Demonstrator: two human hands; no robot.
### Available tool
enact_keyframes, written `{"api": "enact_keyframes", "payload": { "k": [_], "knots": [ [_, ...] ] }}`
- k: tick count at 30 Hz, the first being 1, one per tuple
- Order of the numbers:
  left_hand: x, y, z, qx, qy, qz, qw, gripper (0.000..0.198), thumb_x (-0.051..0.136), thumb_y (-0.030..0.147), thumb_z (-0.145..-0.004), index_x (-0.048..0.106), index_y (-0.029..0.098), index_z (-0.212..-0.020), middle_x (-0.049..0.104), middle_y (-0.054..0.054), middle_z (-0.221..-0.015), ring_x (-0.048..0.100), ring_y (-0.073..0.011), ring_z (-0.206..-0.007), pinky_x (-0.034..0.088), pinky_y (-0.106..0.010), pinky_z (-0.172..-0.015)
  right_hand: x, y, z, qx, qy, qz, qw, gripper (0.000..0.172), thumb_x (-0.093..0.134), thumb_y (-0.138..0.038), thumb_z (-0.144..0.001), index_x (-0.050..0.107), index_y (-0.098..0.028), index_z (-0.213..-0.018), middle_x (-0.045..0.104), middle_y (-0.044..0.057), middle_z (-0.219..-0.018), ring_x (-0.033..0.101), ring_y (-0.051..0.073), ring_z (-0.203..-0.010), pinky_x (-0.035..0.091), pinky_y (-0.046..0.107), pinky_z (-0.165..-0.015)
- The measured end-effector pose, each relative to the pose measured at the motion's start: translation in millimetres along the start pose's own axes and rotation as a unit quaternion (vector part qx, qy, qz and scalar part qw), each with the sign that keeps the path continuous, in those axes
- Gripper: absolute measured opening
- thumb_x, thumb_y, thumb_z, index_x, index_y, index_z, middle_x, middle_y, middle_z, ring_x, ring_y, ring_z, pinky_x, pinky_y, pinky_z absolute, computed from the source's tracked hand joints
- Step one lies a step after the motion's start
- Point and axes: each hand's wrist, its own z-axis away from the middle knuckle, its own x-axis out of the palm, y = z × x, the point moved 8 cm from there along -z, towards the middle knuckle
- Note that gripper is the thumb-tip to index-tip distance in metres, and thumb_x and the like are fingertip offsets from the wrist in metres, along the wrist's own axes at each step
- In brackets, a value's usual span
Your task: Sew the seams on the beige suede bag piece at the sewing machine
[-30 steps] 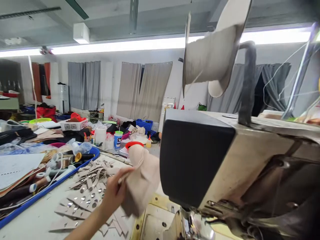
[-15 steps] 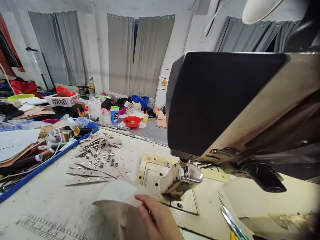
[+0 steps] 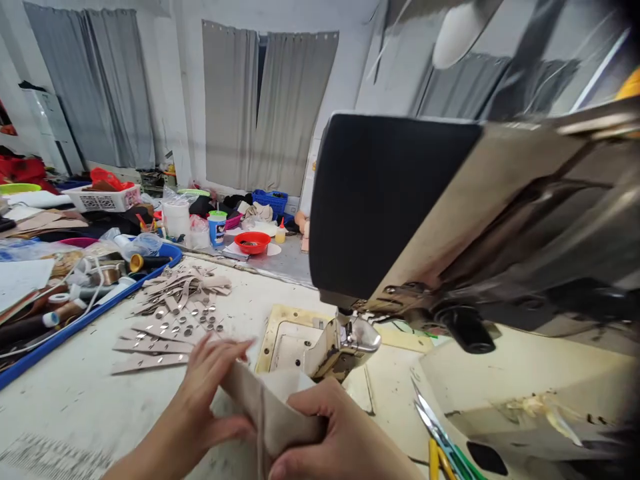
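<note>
A beige piece of leather-like material (image 3: 295,427), curved and with a seam running down it, stands over the table in front of the sewing machine. My right hand (image 3: 345,433) grips its right side, thumb bent over the near face. At the left edge is my left hand (image 3: 205,393), fingers stretched out and thumb apart, touching the piece without a clear grip. Just beyond the hands are the machine's narrow raised bed (image 3: 345,343) and the dark machine head (image 3: 385,207). The lower part of the piece is cut off by the frame.
Beige strips with metal discs (image 3: 175,320) lie left of the machine. A blue tray (image 3: 95,313) holds thread spools. Scissors (image 3: 435,427) lie at the right, and a printed ruler scale (image 3: 50,457) is at lower left. Farther back stand a red bowl (image 3: 253,243) and a blue cup (image 3: 217,229).
My left hand has come into view at the piece's left edge. The piece has been raised and turned, and my right hand now grips its side. The view has shifted right.
</note>
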Motion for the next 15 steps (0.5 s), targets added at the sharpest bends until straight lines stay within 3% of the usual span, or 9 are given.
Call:
{"api": "enact_keyframes", "payload": {
  "k": [1, 2, 3, 5, 8, 10, 15],
  "knots": [
    [8.6, 9, -23, -0.012, -0.077, 0.026, 0.997, 0.053, 0.076, 0.051, -0.077, 0.065, 0.023, -0.121, 0.069, -0.008, -0.111, 0.060, -0.0318, -0.112, 0.046, -0.045, -0.101, -11, 2, 6, 0.012, 0.022, 0.014, 1.000, 0.045, 0.089, -0.034, -0.064, 0.049, -0.017, -0.055, 0.030, -0.009, -0.053, 0.027, 0.007, -0.056, 0.015, 0.024, -0.046],
    [13.5, 23, -42, -0.011, -0.137, 0.044, 0.990, 0.037, 0.073, 0.053, -0.078, 0.071, 0.020, -0.095, 0.069, -0.003, -0.084, 0.063, -0.0235, -0.084, 0.051, -0.033, -0.078, -22, 3, 13, 0.026, 0.048, 0.027, 0.998, 0.043, 0.087, -0.034, -0.067, 0.049, -0.017, -0.057, 0.030, -0.009, -0.054, 0.026, 0.008, -0.056, 0.015, 0.024, -0.047],
    [16.5, 39, -58, -0.012, -0.186, 0.062, 0.981, 0.036, 0.071, 0.055, -0.079, 0.071, 0.019, -0.083, 0.063, -0.001, -0.069, 0.057, -0.0179, -0.070, 0.045, -0.025, -0.063, -31, 5, 21, 0.038, 0.069, 0.036, 0.996, 0.039, 0.084, -0.035, -0.071, 0.051, -0.017, -0.059, 0.031, -0.009, -0.056, 0.026, 0.008, -0.057, 0.015, 0.024, -0.047],
    [20.3, 69, -79, -0.019, -0.257, 0.098, 0.961, 0.037, 0.071, 0.055, -0.079, 0.073, 0.019, -0.084, 0.060, 0.001, -0.069, 0.050, -0.0132, -0.067, 0.035, -0.019, -0.055, -45, 5, 39, 0.044, 0.105, 0.047, 0.992, 0.031, 0.075, -0.040, -0.081, 0.058, -0.017, -0.067, 0.035, -0.007, -0.061, 0.029, 0.009, -0.060, 0.018, 0.024, -0.050],
    [33.9, 98, -89, -0.047, -0.355, 0.134, 0.924, 0.040, 0.077, 0.055, -0.072, 0.074, 0.016, -0.080, 0.049, 0.003, -0.063, 0.037, -0.0090, -0.061, 0.024, -0.019, -0.050, -65, 3, 65, 0.028, 0.234, 0.023, 0.972, 0.033, 0.069, -0.052, -0.084, 0.069, -0.019, -0.082, 0.049, -0.003, -0.072, 0.041, 0.013, -0.068, 0.031, 0.022, -0.057],
    [45.8, 107, -90, -0.067, -0.390, 0.153, 0.905, 0.037, 0.076, 0.051, -0.074, 0.075, 0.015, -0.078, 0.046, 0.003, -0.063, 0.033, -0.0086, -0.061, 0.022, -0.020, -0.051, -69, 10, 74, 0.030, 0.294, -0.026, 0.955, 0.036, 0.075, -0.053, -0.076, 0.073, -0.019, -0.088, 0.055, -0.001, -0.077, 0.046, 0.015, -0.072, 0.037, 0.023, -0.062],
    [76.6, 101, -96, -0.117, -0.394, 0.219, 0.885, 0.033, 0.077, 0.044, -0.072, 0.069, 0.013, -0.066, 0.045, 0.004, -0.061, 0.034, -0.0085, -0.061, 0.025, -0.020, -0.054, -65, 42, 59, -0.001, 0.275, -0.133, 0.952, 0.036, 0.082, -0.048, -0.068, 0.072, -0.015, -0.080, 0.054, -0.003, -0.068, 0.046, 0.011, -0.066, 0.035, 0.020, -0.058]
  ]
}}
